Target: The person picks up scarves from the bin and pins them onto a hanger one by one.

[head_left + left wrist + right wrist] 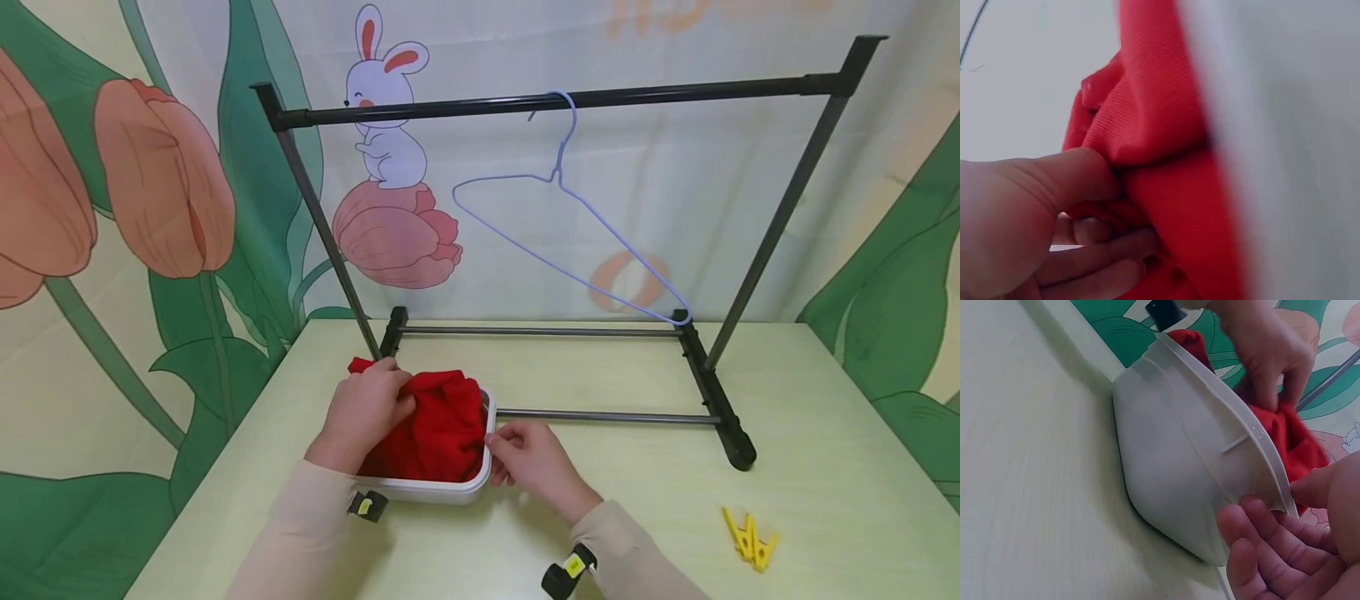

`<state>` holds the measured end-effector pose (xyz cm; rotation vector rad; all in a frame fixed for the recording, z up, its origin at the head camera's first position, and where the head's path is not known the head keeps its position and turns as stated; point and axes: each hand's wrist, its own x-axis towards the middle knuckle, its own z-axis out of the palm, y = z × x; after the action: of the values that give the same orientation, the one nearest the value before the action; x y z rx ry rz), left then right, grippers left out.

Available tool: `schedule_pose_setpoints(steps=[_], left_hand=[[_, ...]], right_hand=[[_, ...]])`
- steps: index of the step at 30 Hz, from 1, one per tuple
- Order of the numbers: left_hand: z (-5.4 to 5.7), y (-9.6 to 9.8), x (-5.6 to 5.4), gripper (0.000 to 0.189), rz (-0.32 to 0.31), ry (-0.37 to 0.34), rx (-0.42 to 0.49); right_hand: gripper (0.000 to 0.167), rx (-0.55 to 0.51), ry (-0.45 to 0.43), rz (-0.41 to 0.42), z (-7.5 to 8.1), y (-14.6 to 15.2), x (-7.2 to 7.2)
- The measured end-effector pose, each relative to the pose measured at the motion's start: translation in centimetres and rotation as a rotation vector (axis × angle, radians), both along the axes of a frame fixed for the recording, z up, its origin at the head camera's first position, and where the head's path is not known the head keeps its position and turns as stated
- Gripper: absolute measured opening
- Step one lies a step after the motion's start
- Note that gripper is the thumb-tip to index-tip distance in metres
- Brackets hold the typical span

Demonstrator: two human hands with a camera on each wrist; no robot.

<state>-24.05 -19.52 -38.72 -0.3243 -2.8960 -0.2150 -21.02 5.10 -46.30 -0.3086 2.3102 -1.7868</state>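
Observation:
A crumpled red cloth (446,421) fills a white plastic basin (431,492) on the table. My left hand (367,412) reaches over the basin's far left side and grips the cloth. In the left wrist view, folds of the red fabric (1154,106) pass between its thumb and curled fingers. With thumb on top and fingers beneath, my right hand (536,462) pinches the basin's right rim. The right wrist view shows the basin's outer wall (1166,437) beside those fingers. How the cloth is shaped inside the basin is hidden by its folds.
Behind the basin stands a black garment rack (465,107), its left post close to my left hand. A blue wire hanger (600,218) hangs tilted from its top bar. Yellow clothespins (750,540) lie at the table's right front. A printed curtain (510,242) backs the table.

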Motion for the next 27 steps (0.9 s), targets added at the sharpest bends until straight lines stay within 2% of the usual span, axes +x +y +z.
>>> schedule_pose_setpoints(steps=[9,14,19,27], left_hand=[[4.3,-0.9,2.1,0.030,-0.037,0.220,0.233],[6.9,-1.1,2.3,0.031,-0.083,0.309,0.321],[8.9,-1.5,2.2,0.031,-0.108,0.327,0.392],[11.5,-1.7,2.0,0.031,-0.092,0.328,0.455]], right_hand=[[0.019,0.025,-0.010,-0.017,0.2,-0.1,-0.1],[0.020,0.015,-0.008,-0.018,0.1,-0.2,-0.1],[0.020,0.011,-0.014,-0.015,0.1,-0.2,-0.1],[0.020,0.026,-0.012,-0.016,0.0,-0.2,-0.1]])
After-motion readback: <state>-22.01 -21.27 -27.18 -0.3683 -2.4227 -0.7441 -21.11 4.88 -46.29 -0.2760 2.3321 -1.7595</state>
